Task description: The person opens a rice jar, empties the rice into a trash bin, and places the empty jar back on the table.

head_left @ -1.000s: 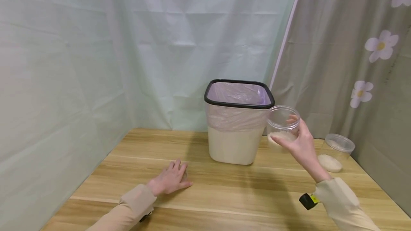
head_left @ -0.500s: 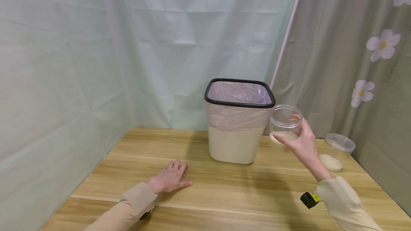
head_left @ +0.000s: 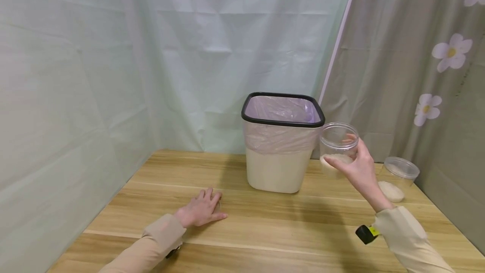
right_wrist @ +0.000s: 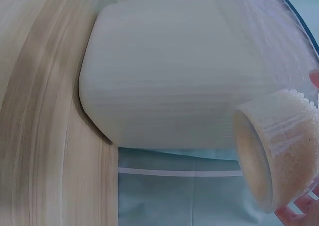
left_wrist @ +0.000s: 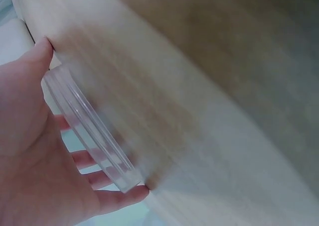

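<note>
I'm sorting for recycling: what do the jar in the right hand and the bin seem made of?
The jar: probably clear, glossy plastic, judging by transparent walls and shiny ridges; glass is possible. The bin: likely matte pale plastic, its body smooth with rounded corners.

Bin (head_left: 276, 169) on worktop (head_left: 257, 228), curtain (head_left: 235, 54) behind; jar (head_left: 331, 150) just right, second jar (head_left: 395, 182) farther right; lid (left_wrist: 92, 129) under left hand (head_left: 201, 210), front left.
</note>
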`<act>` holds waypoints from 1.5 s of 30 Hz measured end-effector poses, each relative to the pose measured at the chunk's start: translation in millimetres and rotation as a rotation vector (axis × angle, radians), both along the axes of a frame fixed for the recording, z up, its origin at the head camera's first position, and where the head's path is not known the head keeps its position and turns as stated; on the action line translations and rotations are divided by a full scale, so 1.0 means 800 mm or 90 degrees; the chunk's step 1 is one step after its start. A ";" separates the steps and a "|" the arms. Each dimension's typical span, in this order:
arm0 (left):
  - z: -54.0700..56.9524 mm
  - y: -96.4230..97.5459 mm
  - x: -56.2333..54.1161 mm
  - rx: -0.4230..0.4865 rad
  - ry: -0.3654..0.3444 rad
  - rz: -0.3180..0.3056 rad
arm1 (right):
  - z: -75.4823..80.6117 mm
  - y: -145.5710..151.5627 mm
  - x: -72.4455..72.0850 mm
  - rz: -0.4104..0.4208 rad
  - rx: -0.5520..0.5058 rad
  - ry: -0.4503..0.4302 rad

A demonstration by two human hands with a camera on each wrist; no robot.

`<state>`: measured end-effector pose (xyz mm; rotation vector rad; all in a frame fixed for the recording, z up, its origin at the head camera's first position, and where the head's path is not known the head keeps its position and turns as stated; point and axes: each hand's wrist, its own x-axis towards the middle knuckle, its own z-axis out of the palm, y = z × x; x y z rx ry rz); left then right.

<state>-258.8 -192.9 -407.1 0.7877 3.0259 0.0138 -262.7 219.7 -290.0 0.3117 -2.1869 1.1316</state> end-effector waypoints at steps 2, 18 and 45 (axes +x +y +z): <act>0.000 0.000 0.000 0.000 -0.003 0.001 | 0.000 0.001 0.000 -0.002 0.000 -0.002; 0.003 -0.003 -0.001 0.036 -0.012 -0.006 | 0.006 0.006 0.001 -0.003 -0.006 -0.013; 0.064 0.016 -0.038 0.165 0.163 -0.084 | 0.019 0.011 0.001 0.000 -0.017 -0.018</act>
